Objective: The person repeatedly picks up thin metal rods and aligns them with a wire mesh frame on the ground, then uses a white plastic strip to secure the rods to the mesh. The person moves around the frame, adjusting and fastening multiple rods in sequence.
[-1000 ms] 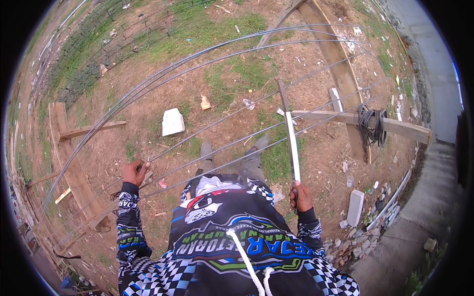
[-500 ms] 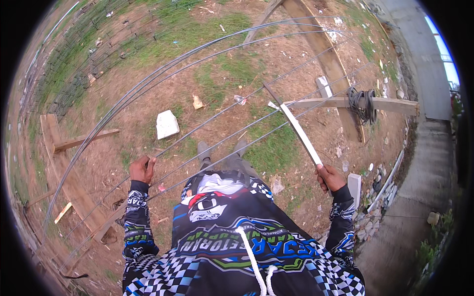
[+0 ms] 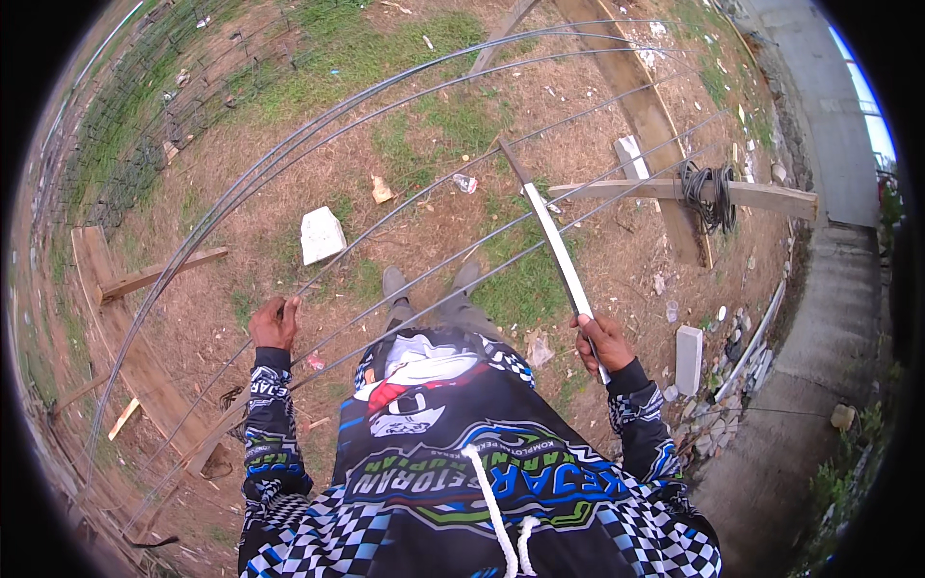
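Note:
My right hand (image 3: 602, 344) is closed around the lower end of a long flat bar (image 3: 554, 241), white along its middle and dark at the tip. The bar slants up and left across thin grey metal rods (image 3: 462, 252) in front of me. On the left, my left hand (image 3: 275, 323) has its fingers pinched together at the uppermost of three straight metal rods (image 3: 405, 226). Several more rods (image 3: 279, 125) arch over beyond them.
Wooden beams stand at left (image 3: 125, 318) and right (image 3: 636, 96). A coil of dark wire (image 3: 708, 197) hangs on a crosspiece (image 3: 771, 199). A white block (image 3: 322, 236) lies on grassy dirt. Wire mesh (image 3: 125, 144) lies far left; a concrete strip (image 3: 819, 328) runs at right.
My right hand has moved left and slightly toward me, carrying the bar with it. The bar's tip has shifted left and farther up. My left hand stays at the rod.

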Tool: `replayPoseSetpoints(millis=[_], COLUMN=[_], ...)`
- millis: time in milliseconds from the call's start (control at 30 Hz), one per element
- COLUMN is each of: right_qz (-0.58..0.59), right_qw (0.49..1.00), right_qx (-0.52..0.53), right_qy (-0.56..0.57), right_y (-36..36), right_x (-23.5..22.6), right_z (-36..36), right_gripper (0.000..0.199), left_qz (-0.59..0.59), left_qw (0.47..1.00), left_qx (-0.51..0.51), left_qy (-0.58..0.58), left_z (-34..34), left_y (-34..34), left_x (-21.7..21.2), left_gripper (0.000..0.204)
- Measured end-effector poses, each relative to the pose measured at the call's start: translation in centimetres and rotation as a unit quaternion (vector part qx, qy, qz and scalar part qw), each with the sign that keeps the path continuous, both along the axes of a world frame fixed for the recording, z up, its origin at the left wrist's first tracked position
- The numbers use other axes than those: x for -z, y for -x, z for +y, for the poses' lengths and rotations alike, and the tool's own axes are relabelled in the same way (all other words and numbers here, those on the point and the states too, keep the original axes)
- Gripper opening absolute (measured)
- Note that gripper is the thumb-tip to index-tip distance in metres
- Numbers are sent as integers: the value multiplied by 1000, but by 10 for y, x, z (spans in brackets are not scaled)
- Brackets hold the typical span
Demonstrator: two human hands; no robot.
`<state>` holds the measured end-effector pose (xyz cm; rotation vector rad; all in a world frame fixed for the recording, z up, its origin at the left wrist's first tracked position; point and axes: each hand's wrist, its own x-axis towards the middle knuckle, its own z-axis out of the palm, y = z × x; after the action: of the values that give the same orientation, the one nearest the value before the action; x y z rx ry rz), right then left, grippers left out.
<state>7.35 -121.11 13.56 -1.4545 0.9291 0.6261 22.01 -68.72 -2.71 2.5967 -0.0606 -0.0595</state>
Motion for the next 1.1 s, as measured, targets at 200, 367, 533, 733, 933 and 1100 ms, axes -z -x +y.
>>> replayPoseSetpoints(millis=[200, 367, 533, 733, 933, 1100], right_qz=[0, 3, 3, 27, 24, -4], right_qw=[999, 996, 999, 999, 998, 998], right_qx=[12, -81, -36, -40, -28, -4], right_qy=[-46, 23, 6, 22, 60, 67], right_y=[13, 4, -27, -37, -31, -30], right_x=[18, -19, -23, -27, -13, 13], right_z=[-29, -95, -146, -188, -151, -122], right_gripper=[32, 33, 38, 38, 37, 38], left_qz=[36, 23, 4, -24, 53, 10], left_qw=[999, 999, 1000, 998, 997, 999], left_qx=[21, 32, 26, 52, 38, 47], left_qy=[-7, 13, 15, 20, 28, -20], left_z=[17, 22, 15, 14, 11, 19], left_y=[-17, -18, -16, -12, -12, -16], left_x=[6, 1, -6, -2, -9, 7], left_gripper=[34, 35, 35, 37, 43, 42])
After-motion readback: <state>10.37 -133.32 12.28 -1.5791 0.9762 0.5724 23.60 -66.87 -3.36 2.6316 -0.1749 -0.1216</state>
